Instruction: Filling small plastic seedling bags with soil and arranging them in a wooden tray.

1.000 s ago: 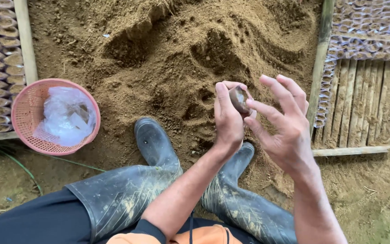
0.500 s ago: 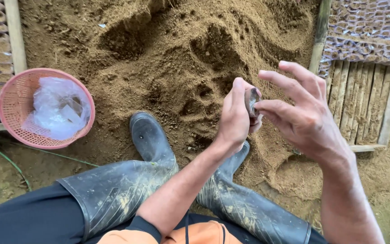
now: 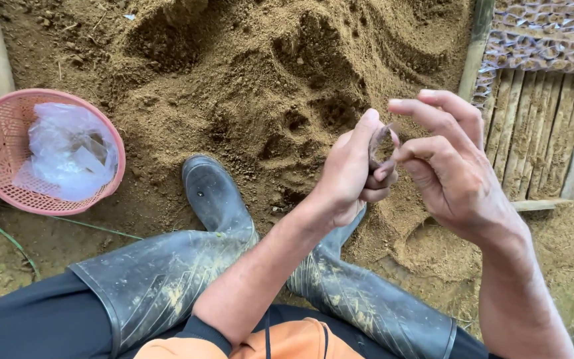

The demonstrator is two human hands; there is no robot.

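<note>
My left hand point(image 3: 348, 174) is curled around a small soil-covered dark pouch point(image 3: 380, 141), held up between thumb and fingers above a pile of brown soil point(image 3: 254, 86). My right hand point(image 3: 448, 169) meets it from the right, its thumb and forefinger pinching the pouch's upper edge while the other fingers spread out. Both hands hover over my black rubber boots point(image 3: 214, 199). The inside of the pouch is hidden by my fingers.
A pink plastic basket point(image 3: 111, 139) holding a clear plastic bag point(image 3: 68, 156) sits at the left on the dirt. A slatted wooden frame point(image 3: 546, 126) lies at the right, with rows of small filled pouches point(image 3: 546, 33) above it. Wooden posts border the soil pile.
The view has drifted, so the basket and boots sit further left in frame. My hands came closer together, and my right fingers now pinch the pouch's edge instead of hovering spread beside it.
</note>
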